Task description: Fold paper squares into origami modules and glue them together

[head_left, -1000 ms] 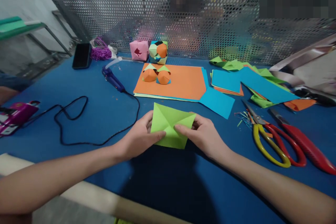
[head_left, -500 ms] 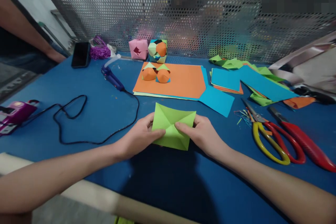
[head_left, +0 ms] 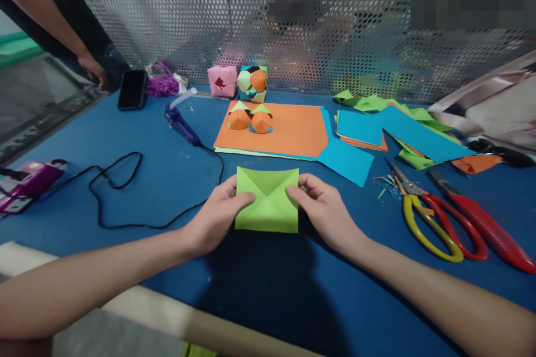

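A square of green paper (head_left: 268, 209) with diagonal creases is held up above the blue table (head_left: 138, 268). My left hand (head_left: 218, 209) pinches its left edge, thumb on the front face and fingers behind. On the right edge, my right hand (head_left: 324, 206) grips in the same way, the thumb near the upper right corner. Beyond the paper lies a stack of orange sheets (head_left: 293, 128) with two small folded orange pieces (head_left: 261, 122) on it.
A blue glue gun (head_left: 182, 125) and its cord lie left, near a purple power strip (head_left: 31, 184) and a phone (head_left: 133, 90). Paper cubes (head_left: 223, 81) stand behind. Yellow-handled scissors (head_left: 431, 234), a red-handled tool (head_left: 489, 228) and blue sheets (head_left: 364, 127) lie right. Another person's hand (head_left: 94, 70) is at upper left.
The green paper has turned level and moved slightly left. My right thumb has shifted from its centre to the right edge. The other person's arm at upper left has moved.
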Demonstrator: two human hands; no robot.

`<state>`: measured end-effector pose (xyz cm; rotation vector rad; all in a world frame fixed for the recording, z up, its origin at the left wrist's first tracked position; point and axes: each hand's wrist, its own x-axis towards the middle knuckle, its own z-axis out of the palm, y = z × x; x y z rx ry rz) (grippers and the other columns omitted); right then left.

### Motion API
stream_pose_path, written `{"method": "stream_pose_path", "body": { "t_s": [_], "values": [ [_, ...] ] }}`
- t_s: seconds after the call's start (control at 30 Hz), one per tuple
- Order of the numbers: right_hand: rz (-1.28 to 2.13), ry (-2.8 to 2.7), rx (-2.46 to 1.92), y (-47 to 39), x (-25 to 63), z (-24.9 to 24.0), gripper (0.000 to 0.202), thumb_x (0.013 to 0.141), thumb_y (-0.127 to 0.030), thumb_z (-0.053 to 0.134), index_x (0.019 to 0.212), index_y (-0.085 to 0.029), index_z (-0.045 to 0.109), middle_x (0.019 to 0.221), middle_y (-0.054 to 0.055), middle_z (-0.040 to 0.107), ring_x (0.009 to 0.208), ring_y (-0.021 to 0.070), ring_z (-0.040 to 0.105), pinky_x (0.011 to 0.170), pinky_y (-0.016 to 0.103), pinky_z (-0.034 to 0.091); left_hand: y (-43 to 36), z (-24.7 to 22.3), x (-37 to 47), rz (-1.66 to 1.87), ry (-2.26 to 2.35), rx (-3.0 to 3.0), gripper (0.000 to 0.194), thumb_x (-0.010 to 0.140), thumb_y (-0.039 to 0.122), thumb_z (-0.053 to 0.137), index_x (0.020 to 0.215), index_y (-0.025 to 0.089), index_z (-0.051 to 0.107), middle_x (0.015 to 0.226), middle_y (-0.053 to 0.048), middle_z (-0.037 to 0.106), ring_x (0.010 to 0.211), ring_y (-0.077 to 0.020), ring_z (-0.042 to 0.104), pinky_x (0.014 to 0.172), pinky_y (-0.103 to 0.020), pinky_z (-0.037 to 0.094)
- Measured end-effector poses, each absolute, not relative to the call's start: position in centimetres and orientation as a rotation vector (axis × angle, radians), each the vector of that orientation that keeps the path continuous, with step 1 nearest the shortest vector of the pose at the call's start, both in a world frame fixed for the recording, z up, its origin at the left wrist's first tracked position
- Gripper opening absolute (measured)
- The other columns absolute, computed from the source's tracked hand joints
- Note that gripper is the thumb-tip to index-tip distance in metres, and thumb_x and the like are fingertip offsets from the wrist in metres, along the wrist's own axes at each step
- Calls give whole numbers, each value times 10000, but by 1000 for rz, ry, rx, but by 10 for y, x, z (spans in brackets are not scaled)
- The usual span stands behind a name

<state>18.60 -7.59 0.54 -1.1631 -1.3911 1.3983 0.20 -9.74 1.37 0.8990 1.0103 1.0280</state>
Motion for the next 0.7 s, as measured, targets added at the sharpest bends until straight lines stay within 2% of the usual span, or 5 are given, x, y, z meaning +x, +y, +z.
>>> {"method": "stream_pose_path", "body": {
  "t_s": [0.27,0.5,0.7],
  "values": [
    [1340,-1479,-1242,-76,184,6,211,769,-386,580,770,-176,579,708,-1,583,621,123,505,566,249,406,-96,22,5,1089,1082,708,239,749,346,658,938,200,656,825,-15,704,710,-165,638,652,-255,493],
    [1309,-1475,-1242,-77,183,7,203,770,-388,583,767,-185,585,679,-11,573,599,115,492,543,238,402,-97,19,5,1071,1054,726,197,774,334,649,936,222,667,792,18,674,664,-108,601,613,-201,477],
    [1296,-1460,-1229,-79,184,8,206,774,-388,584,771,-182,581,681,-5,572,593,116,491,536,242,398,-96,20,5,1054,1038,681,196,793,332,628,955,222,644,811,4,691,683,-134,623,618,-230,494]
  ]
}}
